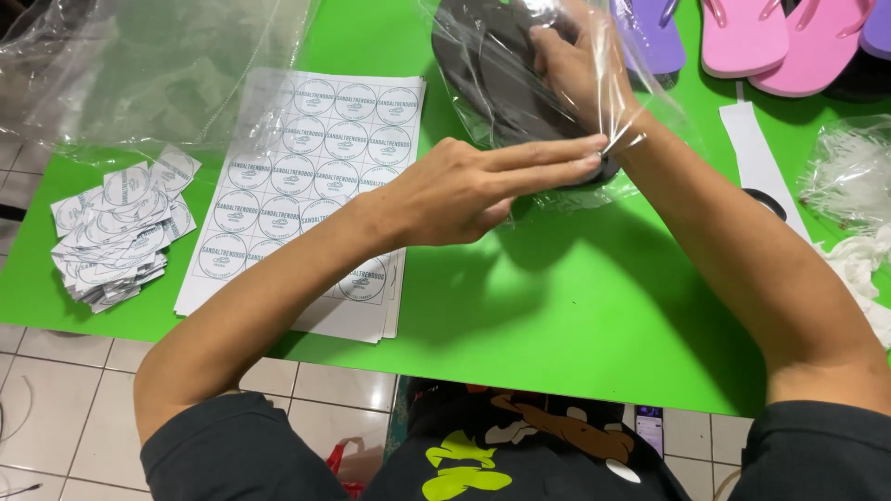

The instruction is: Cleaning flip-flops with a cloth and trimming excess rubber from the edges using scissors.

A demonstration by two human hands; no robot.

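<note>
I see a glossy, crinkled clear plastic bag (557, 83) over a matt black foam sandal (492, 74); left of it, smooth paper sticker sheets (306, 167) on the matt green desk (575, 315).

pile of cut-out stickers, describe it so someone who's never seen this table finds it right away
On the green table, go to the left edge, left of the sheet of round stickers. The pile of cut-out stickers lies there: small loose white squares heaped crookedly, unlike the flat uncut sheet.

A sheet of round stickers (306, 186) is lying on the green counter (575, 315); cut stickers (116, 227) are piling at left, pink sandals (780, 37) sitting upper right.
</note>
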